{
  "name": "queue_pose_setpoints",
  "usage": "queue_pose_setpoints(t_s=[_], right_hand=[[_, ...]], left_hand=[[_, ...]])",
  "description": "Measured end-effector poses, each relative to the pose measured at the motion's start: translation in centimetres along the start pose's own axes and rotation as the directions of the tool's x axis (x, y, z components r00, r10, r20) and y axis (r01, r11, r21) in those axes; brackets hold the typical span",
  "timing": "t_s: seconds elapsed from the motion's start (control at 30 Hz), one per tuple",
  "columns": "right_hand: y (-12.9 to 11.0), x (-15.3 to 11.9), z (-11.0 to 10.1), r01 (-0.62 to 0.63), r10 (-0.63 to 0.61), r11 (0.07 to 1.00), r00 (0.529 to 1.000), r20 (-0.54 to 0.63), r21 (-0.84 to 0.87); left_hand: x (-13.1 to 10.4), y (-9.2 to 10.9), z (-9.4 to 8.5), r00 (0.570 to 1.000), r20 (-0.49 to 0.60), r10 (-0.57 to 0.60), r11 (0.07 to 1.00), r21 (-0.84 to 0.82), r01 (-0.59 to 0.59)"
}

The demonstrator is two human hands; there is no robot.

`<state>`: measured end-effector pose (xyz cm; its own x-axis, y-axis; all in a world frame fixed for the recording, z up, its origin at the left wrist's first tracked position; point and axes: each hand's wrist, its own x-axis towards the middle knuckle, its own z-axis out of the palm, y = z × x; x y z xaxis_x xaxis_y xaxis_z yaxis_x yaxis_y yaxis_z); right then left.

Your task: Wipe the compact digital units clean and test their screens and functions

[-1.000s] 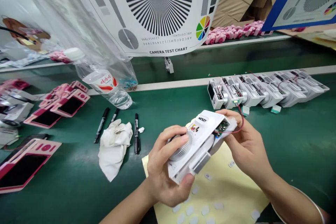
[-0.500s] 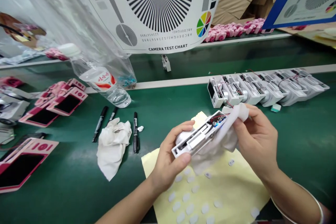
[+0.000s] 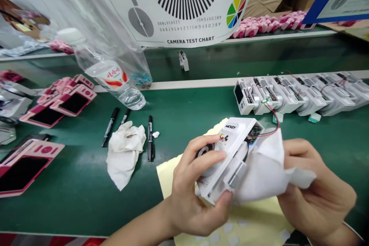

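My left hand [image 3: 198, 184] grips a white toy camera [image 3: 219, 161] with its front turned up; a "MICKEY" print, a cartoon figure and a round lens show. The casing is open at its far end, where a circuit board and a red wire stick out. A white cloth [image 3: 262, 173] is pinched in my right hand [image 3: 317, 188], just right of the camera; whether it touches the casing I cannot tell. Beneath both hands lies a yellow sheet [image 3: 259, 215] with small white stickers, partly covered.
White open camera bodies [image 3: 291, 94] stand in a row at the back right. Left are a crumpled cloth [image 3: 126, 150], black markers [image 3: 150, 138], a water bottle [image 3: 115, 80] and pink cameras [image 3: 72, 102]. A camera test chart [image 3: 184, 7] hangs ahead.
My left hand has turned the camera, so its printed front shows instead of the open inside. My right hand has moved right and down with the cloth. The view has shifted slightly.
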<state>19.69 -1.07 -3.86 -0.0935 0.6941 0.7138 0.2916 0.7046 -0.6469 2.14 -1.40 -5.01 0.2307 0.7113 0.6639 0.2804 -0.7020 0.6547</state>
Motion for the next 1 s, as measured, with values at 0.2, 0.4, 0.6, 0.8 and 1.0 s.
queue_pose_setpoints(t_s=[0.2,0.4,0.6,0.8,1.0], right_hand=[[-0.4,0.0,0.6,-0.012,0.022,0.997,0.99,0.14,-0.075],[0.6,0.0,0.3,-0.089,0.086,0.993,0.995,0.04,0.074],[-0.1,-0.3,-0.4,-0.251,0.244,0.931,0.968,0.059,0.265],[-0.2,-0.1,-0.6,-0.278,0.263,0.933,0.96,0.096,0.228],[0.2,-0.3,-0.5,-0.234,0.212,0.91,0.972,0.102,0.343]], left_hand=[[-0.3,0.2,0.3,0.999,0.005,0.035,0.996,0.084,-0.035],[-0.3,0.7,0.1,0.989,0.016,-0.146,0.985,-0.096,0.147],[0.0,1.0,-0.1,0.983,0.005,-0.183,0.97,-0.163,0.181],[-0.3,0.9,0.0,0.986,-0.023,-0.163,0.968,-0.196,0.155],[-0.5,0.5,-0.2,0.997,0.004,-0.079,0.983,-0.166,0.079]])
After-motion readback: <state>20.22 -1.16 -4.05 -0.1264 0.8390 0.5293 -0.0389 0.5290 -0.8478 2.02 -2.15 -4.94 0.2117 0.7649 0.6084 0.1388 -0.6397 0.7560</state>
